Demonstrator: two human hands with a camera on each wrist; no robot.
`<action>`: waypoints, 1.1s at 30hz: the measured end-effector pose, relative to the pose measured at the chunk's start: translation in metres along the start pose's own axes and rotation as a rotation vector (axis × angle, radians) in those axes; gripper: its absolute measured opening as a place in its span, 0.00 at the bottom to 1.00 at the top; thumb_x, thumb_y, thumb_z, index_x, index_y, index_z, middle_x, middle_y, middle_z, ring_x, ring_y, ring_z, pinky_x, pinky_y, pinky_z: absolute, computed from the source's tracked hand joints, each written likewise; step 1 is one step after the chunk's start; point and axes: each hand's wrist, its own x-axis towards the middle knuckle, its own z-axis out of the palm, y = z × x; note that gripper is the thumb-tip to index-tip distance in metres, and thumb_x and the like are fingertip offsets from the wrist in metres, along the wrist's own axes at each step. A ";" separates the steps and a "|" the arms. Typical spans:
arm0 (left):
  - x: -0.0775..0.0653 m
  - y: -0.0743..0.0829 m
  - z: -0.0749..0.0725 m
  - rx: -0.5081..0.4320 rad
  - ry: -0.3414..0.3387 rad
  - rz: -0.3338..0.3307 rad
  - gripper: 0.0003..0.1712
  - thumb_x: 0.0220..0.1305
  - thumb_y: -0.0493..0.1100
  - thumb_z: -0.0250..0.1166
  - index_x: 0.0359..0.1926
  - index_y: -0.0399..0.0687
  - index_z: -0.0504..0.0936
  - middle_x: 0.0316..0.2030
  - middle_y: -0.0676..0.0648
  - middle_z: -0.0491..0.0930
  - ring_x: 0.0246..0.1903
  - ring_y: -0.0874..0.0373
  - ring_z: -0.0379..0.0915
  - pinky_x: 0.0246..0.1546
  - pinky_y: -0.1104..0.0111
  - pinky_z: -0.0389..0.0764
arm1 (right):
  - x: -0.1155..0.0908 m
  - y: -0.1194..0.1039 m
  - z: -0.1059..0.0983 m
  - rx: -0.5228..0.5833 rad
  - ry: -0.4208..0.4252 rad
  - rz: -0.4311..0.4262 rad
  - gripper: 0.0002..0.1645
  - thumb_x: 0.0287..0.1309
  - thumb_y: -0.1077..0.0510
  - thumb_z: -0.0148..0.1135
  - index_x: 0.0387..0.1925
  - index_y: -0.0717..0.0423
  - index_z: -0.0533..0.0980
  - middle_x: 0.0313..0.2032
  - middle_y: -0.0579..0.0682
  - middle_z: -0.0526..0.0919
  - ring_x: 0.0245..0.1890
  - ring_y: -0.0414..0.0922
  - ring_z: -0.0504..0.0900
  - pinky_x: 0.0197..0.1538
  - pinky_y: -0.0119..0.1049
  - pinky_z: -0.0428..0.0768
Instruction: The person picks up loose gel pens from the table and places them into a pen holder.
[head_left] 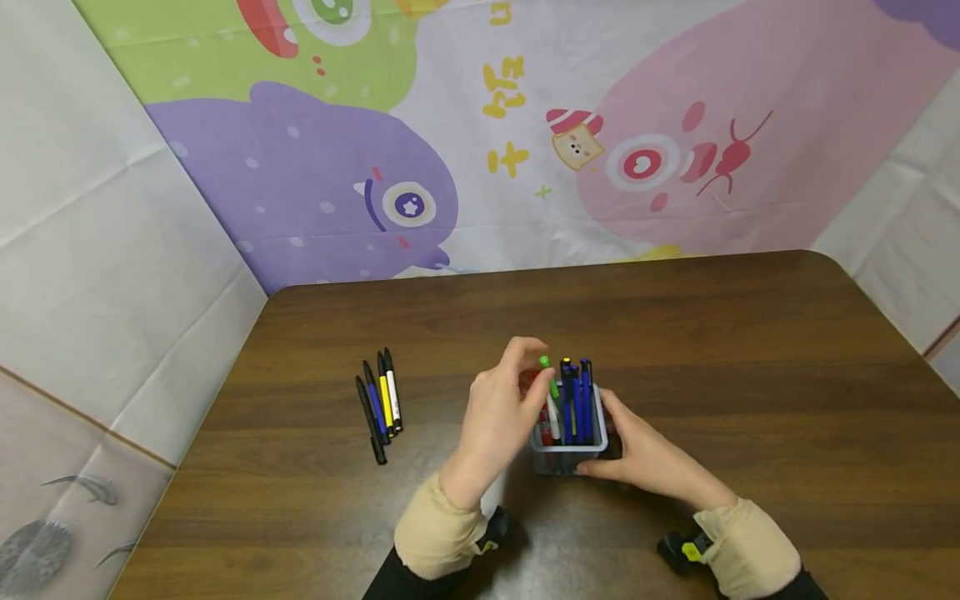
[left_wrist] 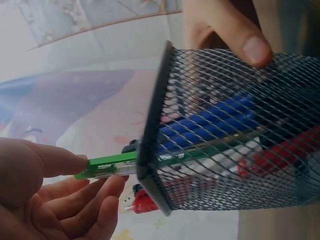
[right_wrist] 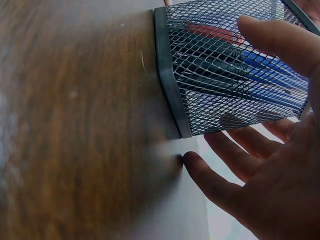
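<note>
A mesh pen holder (head_left: 567, 460) stands on the table with several blue pens (head_left: 585, 404), a red pen (left_wrist: 287, 152) and other pens in it. My left hand (head_left: 498, 400) is over its left rim. In the left wrist view, that hand's thumb and fingers pinch the top of a green pen (left_wrist: 107, 166), whose lower part is inside the mesh. My right hand (head_left: 648, 454) holds the pen holder from the right, thumb on the near side. The right wrist view shows its fingers (right_wrist: 240, 155) along another side of the mesh, low near the base.
To the left on the brown table (head_left: 285, 500) lie several pens side by side: a black pen (head_left: 370, 417), a blue one, a yellow pen (head_left: 386, 400) and a white pen (head_left: 393, 396). A cartoon-printed cloth (head_left: 517, 208) hangs behind the table's back edge.
</note>
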 end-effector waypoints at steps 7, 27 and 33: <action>0.000 -0.005 0.007 0.075 -0.027 0.027 0.06 0.59 0.41 0.61 0.38 0.49 0.74 0.27 0.52 0.81 0.23 0.65 0.75 0.25 0.75 0.74 | 0.000 0.000 0.000 -0.011 0.007 0.000 0.55 0.41 0.49 0.72 0.66 0.49 0.49 0.55 0.52 0.70 0.52 0.45 0.75 0.51 0.37 0.73; 0.002 -0.012 0.016 0.165 0.022 0.053 0.09 0.60 0.41 0.61 0.42 0.49 0.81 0.24 0.52 0.70 0.19 0.65 0.64 0.20 0.76 0.65 | 0.000 0.001 0.000 0.004 0.001 -0.005 0.55 0.41 0.49 0.72 0.66 0.45 0.49 0.55 0.52 0.70 0.52 0.46 0.75 0.50 0.37 0.74; 0.002 -0.013 0.016 0.214 -0.049 0.045 0.14 0.61 0.42 0.59 0.49 0.49 0.80 0.25 0.52 0.68 0.17 0.66 0.61 0.17 0.78 0.63 | 0.000 0.001 0.000 0.004 0.007 -0.015 0.54 0.41 0.50 0.72 0.66 0.46 0.49 0.54 0.52 0.71 0.50 0.45 0.76 0.50 0.37 0.74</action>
